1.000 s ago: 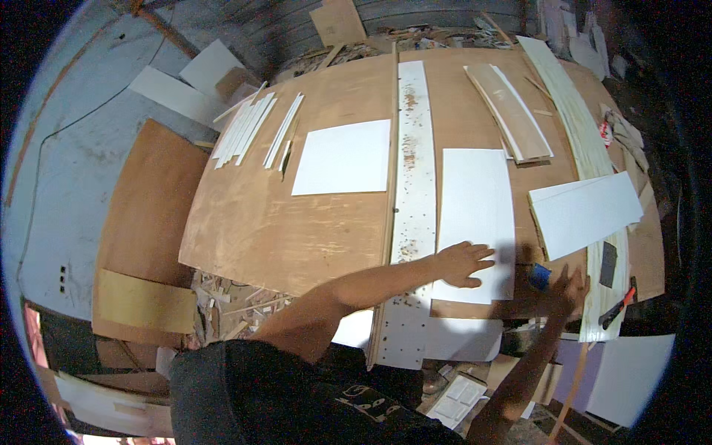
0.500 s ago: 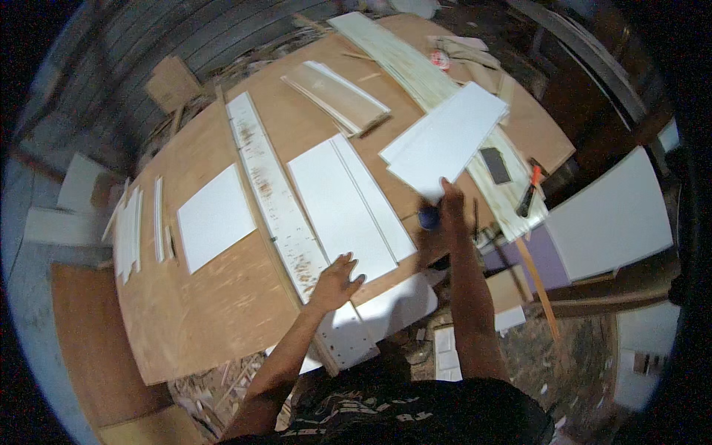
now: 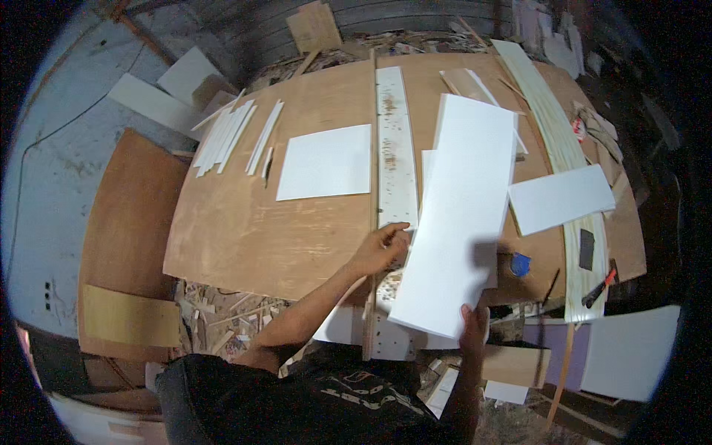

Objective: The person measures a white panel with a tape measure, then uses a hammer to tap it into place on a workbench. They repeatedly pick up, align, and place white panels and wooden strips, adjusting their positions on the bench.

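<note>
A long white panel (image 3: 460,215) is raised at a tilt above the table, with my right hand (image 3: 472,326) gripping its lower right corner. Close to the panel's left edge is my left hand (image 3: 382,248), its index finger stretched out and the other fingers loosely bent. It hovers over or touches a white strip (image 3: 393,148) with brown specks; contact is unclear. Part of another white piece (image 3: 428,159) peeks out behind the raised panel. Right of it, a smaller white panel (image 3: 561,199) lies across a pale wood-grain board (image 3: 534,104).
On the brown table (image 3: 297,237) lie a white sheet (image 3: 326,162), thin white strips (image 3: 222,141), a small rounded blue object (image 3: 521,264), a dark patch (image 3: 586,248) and a black-and-orange tool (image 3: 599,288). Scraps (image 3: 222,319) cover the floor by the near edge.
The view has turned left. The long white panel has come up off the table in my right hand. My left hand, earlier spread on the speckled strip, now has bent fingers beside the panel.
</note>
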Tool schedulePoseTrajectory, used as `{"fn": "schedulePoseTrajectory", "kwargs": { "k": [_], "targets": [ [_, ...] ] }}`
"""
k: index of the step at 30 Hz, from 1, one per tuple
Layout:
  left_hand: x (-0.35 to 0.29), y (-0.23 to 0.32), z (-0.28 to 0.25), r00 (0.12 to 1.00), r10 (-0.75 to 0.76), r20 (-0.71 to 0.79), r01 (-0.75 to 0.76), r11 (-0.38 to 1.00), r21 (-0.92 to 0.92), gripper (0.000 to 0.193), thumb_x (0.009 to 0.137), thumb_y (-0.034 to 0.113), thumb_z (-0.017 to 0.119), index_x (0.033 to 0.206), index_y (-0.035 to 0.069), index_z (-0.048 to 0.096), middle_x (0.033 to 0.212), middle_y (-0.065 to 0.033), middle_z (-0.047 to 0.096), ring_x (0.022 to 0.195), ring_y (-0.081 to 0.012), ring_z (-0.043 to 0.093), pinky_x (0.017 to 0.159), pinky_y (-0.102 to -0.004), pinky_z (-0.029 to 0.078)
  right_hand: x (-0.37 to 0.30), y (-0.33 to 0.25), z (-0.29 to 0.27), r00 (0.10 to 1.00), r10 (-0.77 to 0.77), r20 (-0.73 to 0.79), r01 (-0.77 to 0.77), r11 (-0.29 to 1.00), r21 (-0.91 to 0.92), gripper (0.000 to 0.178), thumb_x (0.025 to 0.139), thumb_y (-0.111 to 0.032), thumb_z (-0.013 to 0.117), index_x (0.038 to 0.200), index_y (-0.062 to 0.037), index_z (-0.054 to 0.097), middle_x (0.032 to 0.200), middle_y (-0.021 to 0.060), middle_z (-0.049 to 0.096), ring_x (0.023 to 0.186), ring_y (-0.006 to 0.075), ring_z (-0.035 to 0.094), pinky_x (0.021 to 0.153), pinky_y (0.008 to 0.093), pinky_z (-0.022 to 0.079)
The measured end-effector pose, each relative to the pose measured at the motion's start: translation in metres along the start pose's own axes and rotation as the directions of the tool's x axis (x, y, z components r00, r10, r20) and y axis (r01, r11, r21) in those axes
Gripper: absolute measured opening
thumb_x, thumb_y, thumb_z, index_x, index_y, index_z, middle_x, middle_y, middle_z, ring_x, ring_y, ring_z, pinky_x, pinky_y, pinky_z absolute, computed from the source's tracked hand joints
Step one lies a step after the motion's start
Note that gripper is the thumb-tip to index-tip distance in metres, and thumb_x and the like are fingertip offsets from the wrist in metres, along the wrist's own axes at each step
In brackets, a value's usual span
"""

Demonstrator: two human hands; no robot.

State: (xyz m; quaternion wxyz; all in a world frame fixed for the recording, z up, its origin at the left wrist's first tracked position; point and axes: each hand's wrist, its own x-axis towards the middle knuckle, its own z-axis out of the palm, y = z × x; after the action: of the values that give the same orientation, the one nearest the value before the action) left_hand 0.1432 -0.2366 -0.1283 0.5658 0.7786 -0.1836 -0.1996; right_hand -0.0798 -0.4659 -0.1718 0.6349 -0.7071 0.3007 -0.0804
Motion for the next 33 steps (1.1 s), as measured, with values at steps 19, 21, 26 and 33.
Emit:
{"fn": "schedulePoseTrajectory", "kwargs": {
  "k": [19,21,26,33],
  "targets": [
    [0.354,-0.187,-0.261,0.924,0.327,-0.196,0.032,0.444,0.895,0.076,0.093,0.056,0.059,0.143,0.0,0.051,0.141,-0.0246,0.054,0.134,-0.0401,0.048,0.113,-0.0519,0.036,-0.176,0.004,0.049,0.936,0.06,-0.346,-0.168,0.942,-0.292,0.053,0.097,-0.041,0.065,0.132,-0.0006,0.06,0.124,0.0149,0.061,0.104,0.0325,0.058,0.088,0.0439,0.046],
    [0.343,-0.193,-0.254,0.875,0.439,-0.203,-0.052,0.502,0.863,0.074,0.092,0.057,0.06,0.138,0.0,0.056,0.132,-0.0256,0.059,0.128,-0.0409,0.051,0.111,-0.0511,0.038,-0.202,0.026,0.044,0.933,0.101,-0.345,-0.265,0.84,-0.473,0.048,0.099,-0.034,0.064,0.135,-0.0016,0.06,0.137,0.0214,0.058,0.114,0.0431,0.056,0.097,0.0512,0.045],
    [0.265,-0.191,-0.216,0.867,0.426,-0.259,0.02,0.489,0.872,0.07,0.089,0.056,0.064,0.13,0.0,0.061,0.123,-0.0285,0.061,0.121,-0.0425,0.054,0.108,-0.0518,0.039,-0.182,0.048,0.02,0.943,-0.185,-0.278,0.027,0.873,-0.487,0.039,0.104,-0.028,0.056,0.132,-0.0012,0.06,0.13,0.0241,0.061,0.108,0.0393,0.06,0.087,0.044,0.05],
    [0.128,-0.172,-0.16,0.902,0.354,-0.249,0.024,0.534,0.845,0.072,0.091,0.053,0.062,0.139,-0.001,0.054,0.13,-0.0272,0.054,0.126,-0.0433,0.049,0.114,-0.0536,0.035,-0.073,-0.05,-0.01,0.995,-0.092,-0.038,0.085,0.984,-0.156,0.046,0.099,-0.039,0.061,0.126,-0.0015,0.059,0.095,0.007,0.068,0.077,0.0178,0.063,0.068,0.033,0.052]
  ]
}}
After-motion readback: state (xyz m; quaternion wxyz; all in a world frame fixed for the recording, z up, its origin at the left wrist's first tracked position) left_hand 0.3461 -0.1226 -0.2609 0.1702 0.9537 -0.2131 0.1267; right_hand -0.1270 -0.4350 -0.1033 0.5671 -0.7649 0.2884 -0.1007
